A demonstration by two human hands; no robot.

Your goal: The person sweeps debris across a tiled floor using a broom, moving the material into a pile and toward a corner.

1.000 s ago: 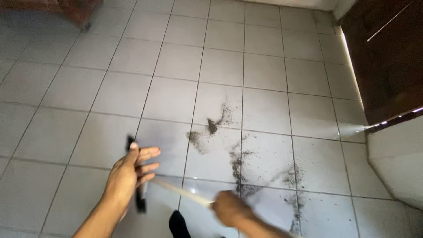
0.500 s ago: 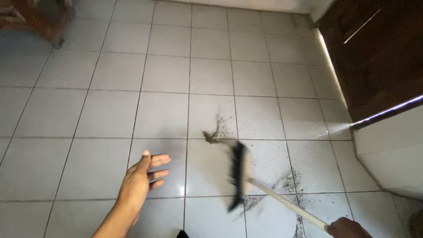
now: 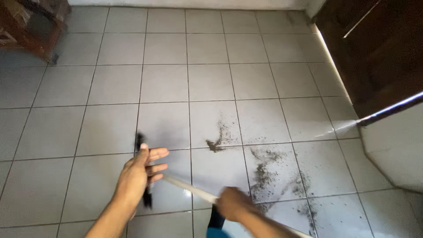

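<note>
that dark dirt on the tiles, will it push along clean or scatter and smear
The dirt lies in thin loose streaks and specks, so it probably scatters rather than moving as one clump. The tile floor looks smooth and glossy, so grains should slide easily, though fine dust may leave faint trails like those beside the broom.

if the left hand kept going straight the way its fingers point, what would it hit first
Probably nothing: the left hand points right and slightly up-frame, over bare floor tiles; the dirt pile lies that way, though depth is unclear.
</note>
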